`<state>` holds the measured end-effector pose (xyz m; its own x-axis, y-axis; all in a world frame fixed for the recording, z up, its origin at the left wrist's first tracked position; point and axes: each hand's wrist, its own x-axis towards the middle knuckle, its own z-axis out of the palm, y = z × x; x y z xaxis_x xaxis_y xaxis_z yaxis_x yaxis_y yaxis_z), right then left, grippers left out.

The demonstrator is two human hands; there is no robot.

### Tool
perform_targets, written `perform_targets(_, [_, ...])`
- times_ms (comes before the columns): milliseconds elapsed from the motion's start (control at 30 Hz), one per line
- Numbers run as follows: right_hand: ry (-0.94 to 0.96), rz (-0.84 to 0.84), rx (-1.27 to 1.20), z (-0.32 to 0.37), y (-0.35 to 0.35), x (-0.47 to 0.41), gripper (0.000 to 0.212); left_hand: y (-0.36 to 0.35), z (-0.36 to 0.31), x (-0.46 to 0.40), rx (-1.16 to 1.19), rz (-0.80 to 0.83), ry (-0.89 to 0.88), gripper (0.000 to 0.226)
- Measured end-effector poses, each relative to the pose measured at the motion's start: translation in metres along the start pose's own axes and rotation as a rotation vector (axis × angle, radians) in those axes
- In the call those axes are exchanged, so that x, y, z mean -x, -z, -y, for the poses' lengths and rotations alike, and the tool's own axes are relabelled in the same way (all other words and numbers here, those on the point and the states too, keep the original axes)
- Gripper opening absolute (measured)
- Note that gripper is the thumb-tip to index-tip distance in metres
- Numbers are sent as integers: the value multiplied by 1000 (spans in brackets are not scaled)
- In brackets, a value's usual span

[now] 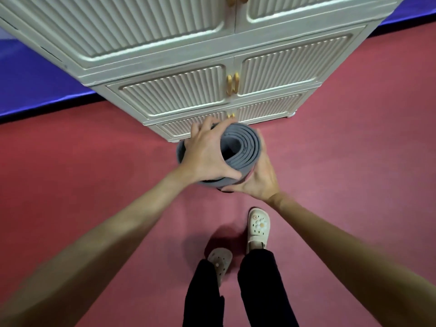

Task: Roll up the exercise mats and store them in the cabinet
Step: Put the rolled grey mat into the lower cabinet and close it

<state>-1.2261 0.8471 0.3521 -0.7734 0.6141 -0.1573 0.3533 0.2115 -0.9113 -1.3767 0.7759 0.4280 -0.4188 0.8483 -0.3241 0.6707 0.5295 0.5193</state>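
Note:
A rolled grey exercise mat (245,147) stands on end in front of me, its spiral end facing up. My left hand (205,154) grips the roll from the left, thumb across its near rim. My right hand (260,178) cups the roll from the right and underneath. Just beyond the mat rises a white ribbed cabinet (179,90) with all doors closed; pairs of gold handles (232,83) mark the door seams. The lower length of the mat is hidden behind my hands.
Red carpet floor (342,173) spreads around me. A blue mat or floor strip (35,90) lies behind the cabinet at left and upper right. My feet in pale clogs (257,228) and black trousers stand below the mat.

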Motion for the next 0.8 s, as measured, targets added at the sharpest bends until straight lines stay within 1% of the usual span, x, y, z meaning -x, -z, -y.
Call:
perform_targets(67, [16, -29, -35, -9, 13, -5, 143, -5, -14, -16, 28, 30, -7, 112])
perform_targets(167, [25, -115, -108, -31, 32, -9, 149, -14, -39, -41, 41, 71, -38, 112])
perform_targets(200, [20, -140, -124, -37, 38, -10, 147, -15, -47, -49, 46, 82, -48, 112])
perform_targets(300, [-5, -202, -143, -44, 55, -18, 134, -17, -63, -69, 71, 109, -91, 111])
perform_targets(400, [71, -260, -77, -46, 71, -27, 123, -19, -68, -80, 106, 127, -130, 114])
perform_targets(533, [153, -254, 100, -52, 87, -32, 116, -28, -60, -83, 182, 105, -136, 118])
perform_targets(600, [113, -239, 178, -54, 94, -30, 114, -34, -56, -86, 249, 96, -153, 116])
perform_targets(667, [53, -227, 272, -56, 98, -29, 117, -45, -49, -96, 338, 106, -176, 113])
perform_targets(733, [-23, -201, 345, -60, 98, -30, 120, -58, -35, -110, 425, 142, -176, 110])
perform_targets(800, [-94, -160, 400, -67, 92, -35, 124, -71, -18, -122, 522, 211, -135, 108])
